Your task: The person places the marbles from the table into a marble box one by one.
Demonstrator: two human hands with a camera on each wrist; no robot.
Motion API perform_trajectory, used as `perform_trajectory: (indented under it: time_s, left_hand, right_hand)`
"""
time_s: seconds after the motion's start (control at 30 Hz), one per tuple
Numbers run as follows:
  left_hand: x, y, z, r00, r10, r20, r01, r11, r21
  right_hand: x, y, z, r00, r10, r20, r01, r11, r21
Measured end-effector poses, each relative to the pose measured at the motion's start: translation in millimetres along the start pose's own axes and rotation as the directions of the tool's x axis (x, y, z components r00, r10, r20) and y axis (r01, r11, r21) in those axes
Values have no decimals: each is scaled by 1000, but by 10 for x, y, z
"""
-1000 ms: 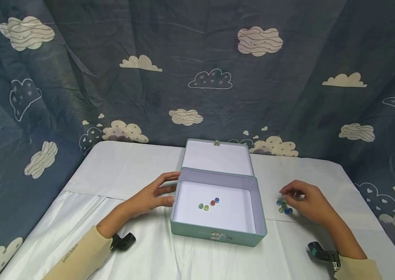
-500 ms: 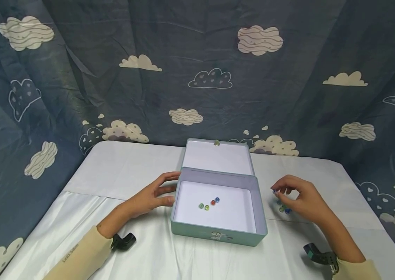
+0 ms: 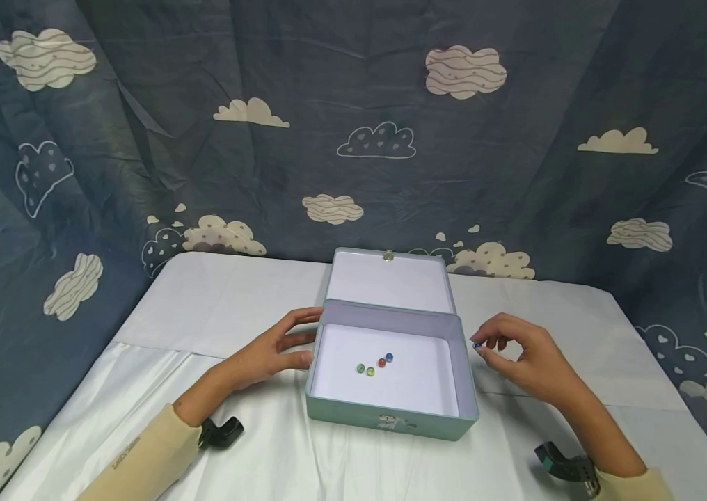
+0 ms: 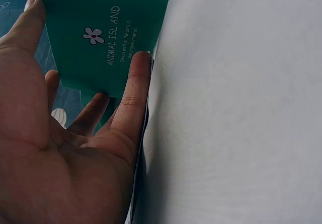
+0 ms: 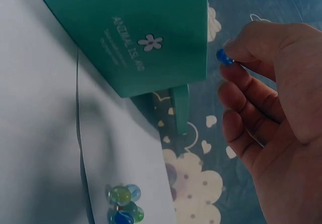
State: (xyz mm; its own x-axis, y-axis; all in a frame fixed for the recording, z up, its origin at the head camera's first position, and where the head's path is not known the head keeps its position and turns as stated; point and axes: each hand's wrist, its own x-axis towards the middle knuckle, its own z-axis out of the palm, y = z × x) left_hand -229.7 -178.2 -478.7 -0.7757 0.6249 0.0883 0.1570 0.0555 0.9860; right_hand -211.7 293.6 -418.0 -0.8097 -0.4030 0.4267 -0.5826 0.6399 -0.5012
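A blue marble (image 5: 225, 57) is pinched between the thumb and index finger of my right hand (image 3: 529, 355), just off the right wall of a green tin box (image 3: 391, 426). The box stands with its lid (image 3: 391, 282) tipped back. On its white floor lie a green marble (image 3: 360, 368), a yellow-green marble (image 3: 370, 371), a red marble (image 3: 381, 362) and another blue marble (image 3: 389, 358). My left hand (image 3: 272, 351) rests its spread fingertips against the box's left wall. The left wrist view shows these fingers along the lettered green side (image 4: 105, 32).
In the right wrist view, several green and blue marbles (image 5: 121, 195) lie clustered on the white cloth (image 5: 40, 148), right of the box. A dark curtain with cloud prints (image 3: 353, 90) hangs behind the table.
My right hand has lifted a blue marble from the cluster and carried it left to the box's right edge. The left hand and box have stayed in place.
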Motion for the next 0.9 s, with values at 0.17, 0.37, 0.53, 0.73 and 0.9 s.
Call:
perform_trajectory:
  time_s: [0.17,0.37,0.53,0.73,0.9]
  left_hand:
    - [-15,7,2,1000,0,0,0,1000,7]
    - [-12,10,5,1000,5,2,-5,1000,11]
    - [-10,-4,11,1000,5,4,-5,1000,5]
    - [-5,1,6,1000,7,2,-7,1000,11]
    - [1,-4,3,1000,12,4,-12,1000,8]
  right_hand:
    - [5,-55,29,999,-32,9,32,999,27]
    - [4,-117,46,999,-44,15,44,998,45]
    - [-3,-129,68,999,-43,21,42,998,43]
    - [7,-136,87,999,-42,27,41,999,33]
    - [8,-141,88,999,-35,29,34,999,29]
